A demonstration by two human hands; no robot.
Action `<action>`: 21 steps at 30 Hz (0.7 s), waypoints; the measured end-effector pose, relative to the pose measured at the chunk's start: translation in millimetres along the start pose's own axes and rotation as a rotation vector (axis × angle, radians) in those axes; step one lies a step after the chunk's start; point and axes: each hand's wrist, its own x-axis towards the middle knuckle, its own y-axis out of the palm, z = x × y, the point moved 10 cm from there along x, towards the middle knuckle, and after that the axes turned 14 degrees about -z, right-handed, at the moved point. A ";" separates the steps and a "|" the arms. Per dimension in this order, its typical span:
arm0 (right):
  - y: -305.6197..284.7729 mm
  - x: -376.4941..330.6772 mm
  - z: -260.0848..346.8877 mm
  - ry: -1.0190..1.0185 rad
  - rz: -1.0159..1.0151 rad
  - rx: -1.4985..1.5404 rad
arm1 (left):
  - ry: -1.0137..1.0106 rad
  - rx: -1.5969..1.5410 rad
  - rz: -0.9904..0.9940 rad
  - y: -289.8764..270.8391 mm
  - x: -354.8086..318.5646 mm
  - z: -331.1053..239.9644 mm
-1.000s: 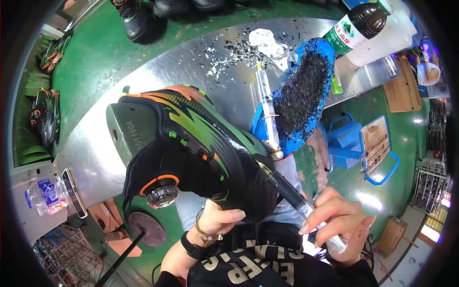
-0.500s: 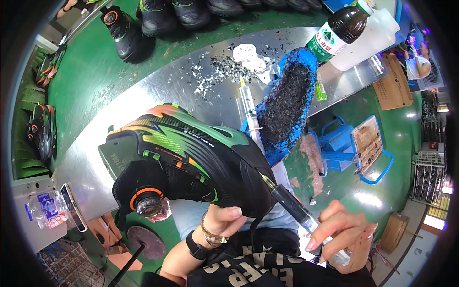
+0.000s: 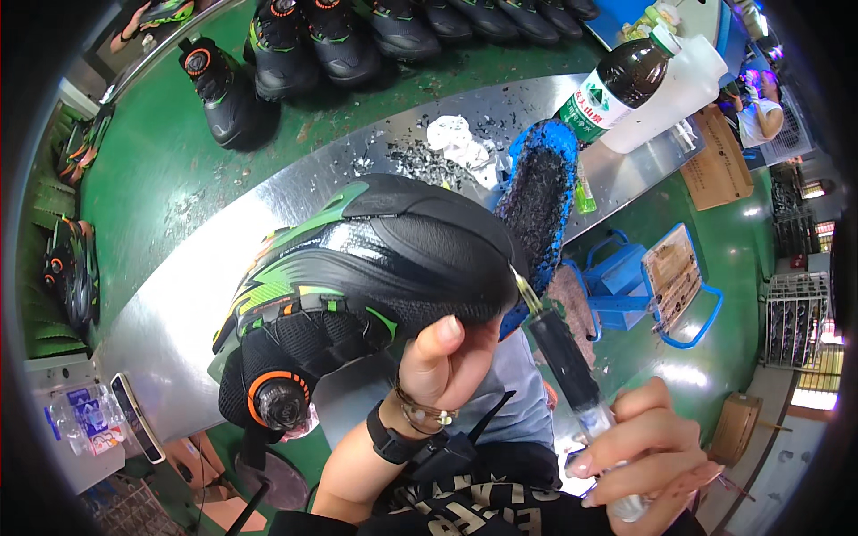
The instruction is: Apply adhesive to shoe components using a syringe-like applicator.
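A black shoe (image 3: 375,241) with green and orange trim and an orange-ringed dial (image 3: 279,400) lies tilted over my left hand (image 3: 451,362). That hand is closed on the shoe near its toe from below, thumb up against the upper, some fingers hidden. My right hand (image 3: 648,451) wraps round a syringe (image 3: 567,357) filled with something black. The syringe's thin needle tip meets, or comes very close to, the right end of the toe. Behind the toe is a blue shoe-shaped piece (image 3: 561,147) covered in dark scraps.
Black scraps and crumpled white tissue (image 3: 451,134) lie on the metal tabletop (image 3: 179,357). A dark bottle (image 3: 617,85) and a white jug (image 3: 670,94) stand far right. Several shoes (image 3: 340,49) line the green surface behind. A blue folding chair (image 3: 666,277) stands right, a phone (image 3: 137,418) left.
The shoe has rolled in my left hand, so its toe faces more upward. My right hand and the syringe have shifted slightly right, the needle tip staying at the toe. The shoe now hides a clear syringe behind it.
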 end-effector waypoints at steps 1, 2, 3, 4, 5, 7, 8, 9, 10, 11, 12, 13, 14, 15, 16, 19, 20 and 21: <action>2.3 1.1 -0.2 -0.028 -0.016 -0.053 | 0.022 -0.006 -0.024 1.9 4.1 -0.9; 6.3 2.9 3.1 -0.119 -0.006 0.003 | 0.045 -0.008 -0.049 4.1 7.7 -2.8; 8.9 3.3 0.1 -0.132 -0.032 -0.043 | 0.071 -0.011 -0.077 6.2 10.3 -5.8; 11.9 2.5 -1.8 -0.147 -0.058 -0.091 | 0.060 -0.073 -0.094 9.3 12.6 -6.7; 13.7 1.6 -3.4 -0.160 -0.086 -0.138 | 0.034 -0.096 -0.115 11.9 15.1 -6.5; 15.6 1.4 -7.1 -0.167 -0.100 -0.139 | -0.008 -0.136 -0.151 17.5 19.3 -6.8; 17.3 0.8 -8.3 -0.179 -0.088 -0.153 | 0.011 -0.120 -0.161 20.7 20.4 -10.1; 19.6 -0.2 -9.8 -0.188 -0.075 -0.166 | -0.002 -0.121 -0.212 19.6 22.5 -10.2; 21.1 -1.4 -12.8 -0.170 -0.077 -0.148 | -0.008 -0.122 -0.238 20.7 24.4 -10.9; 23.2 -3.0 -15.7 -0.153 -0.080 -0.130 | -0.016 -0.125 -0.246 23.4 26.1 -11.6; 25.0 -4.4 -19.1 -0.137 -0.082 -0.111 | -0.003 -0.128 -0.257 25.8 27.1 -13.3; 25.0 -4.8 -21.5 -0.150 -0.087 -0.114 | -0.011 -0.113 -0.288 25.7 28.6 -13.7; 23.6 -4.7 -24.1 -0.162 -0.091 -0.119 | -0.022 -0.104 -0.307 26.3 29.9 -13.4; 20.6 -4.7 -24.7 -0.177 -0.101 -0.115 | -0.035 -0.076 -0.387 20.1 30.5 -12.9; 14.8 -5.0 -25.1 -0.173 -0.137 -0.149 | -0.045 -0.126 -0.375 21.9 32.0 -12.8; -8.8 2.0 -21.7 -0.278 -0.220 -0.166 | -0.027 -0.029 -0.419 7.8 44.1 -36.3; -15.4 4.2 -22.0 -0.280 -0.244 -0.232 | -0.009 0.000 -0.388 3.4 50.9 -54.5; -19.3 6.6 -22.6 -0.289 -0.266 -0.284 | -0.030 0.007 -0.490 -15.4 60.9 -77.2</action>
